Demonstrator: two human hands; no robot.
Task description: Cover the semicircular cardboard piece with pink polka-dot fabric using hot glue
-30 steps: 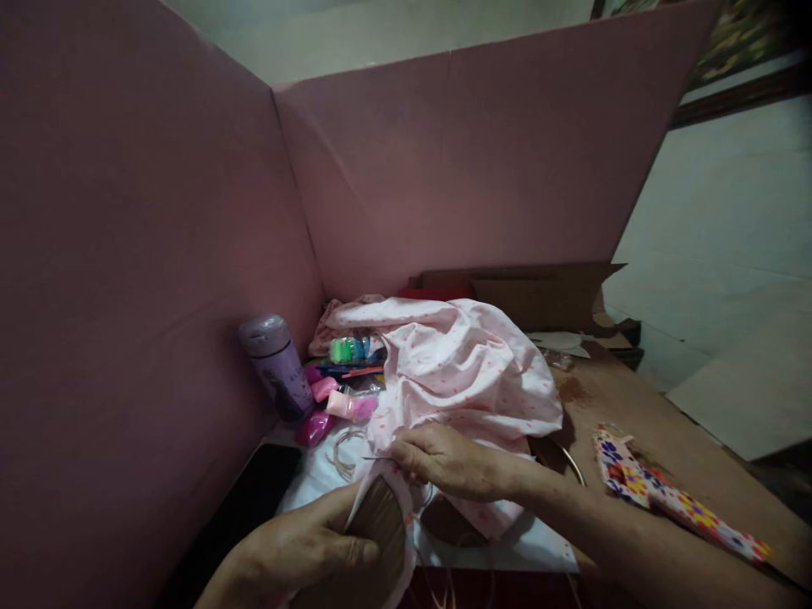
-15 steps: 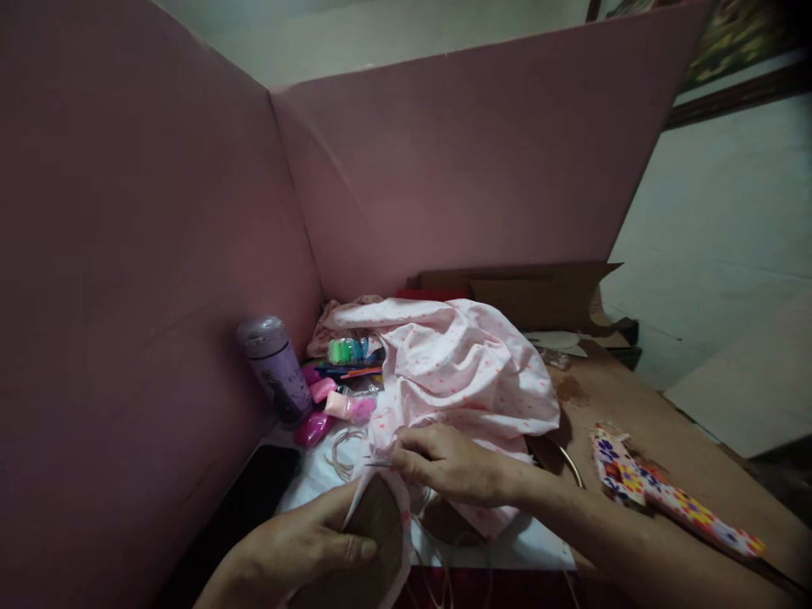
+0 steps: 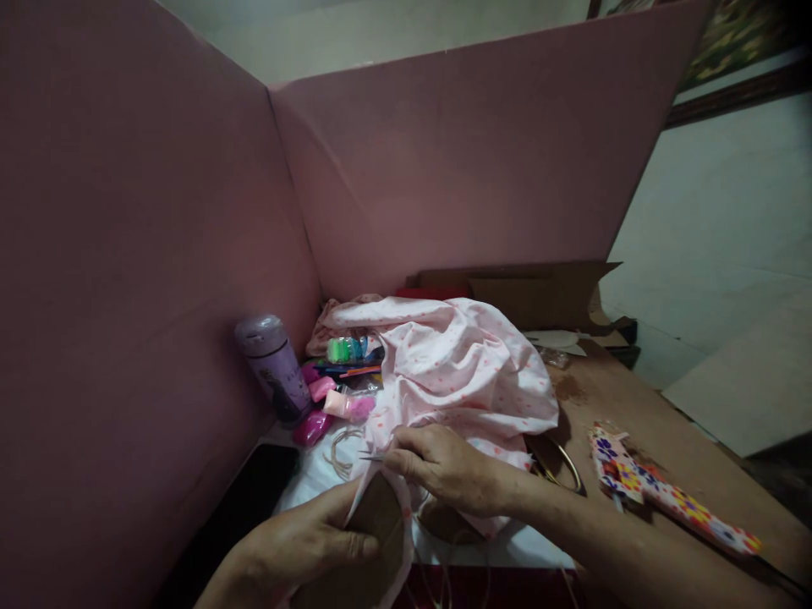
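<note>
My left hand (image 3: 317,537) grips a brown cardboard piece (image 3: 377,529) with rounded edges, thumb on its face. Pink-dotted pale fabric borders this piece and runs up to the large crumpled fabric (image 3: 463,364) behind. My right hand (image 3: 444,469) is closed around scissors (image 3: 370,458); only their slim pointed metal tips show, at the fabric just above the cardboard. The handles are hidden in my fingers. Under my right wrist lies a second brown rounded piece (image 3: 447,520), partly covered.
A purple tumbler (image 3: 274,372) stands left beside pink packets (image 3: 312,428). Coiled cord (image 3: 342,452) lies near my left hand. To the right are a gold-coloured loop (image 3: 571,467) and a flower-patterned glue gun (image 3: 672,499). Pink panels (image 3: 457,169) enclose the back and left.
My right hand has shifted slightly left and up with the scissors, and their tips sit a little further left. My left hand keeps its hold on the cardboard piece.
</note>
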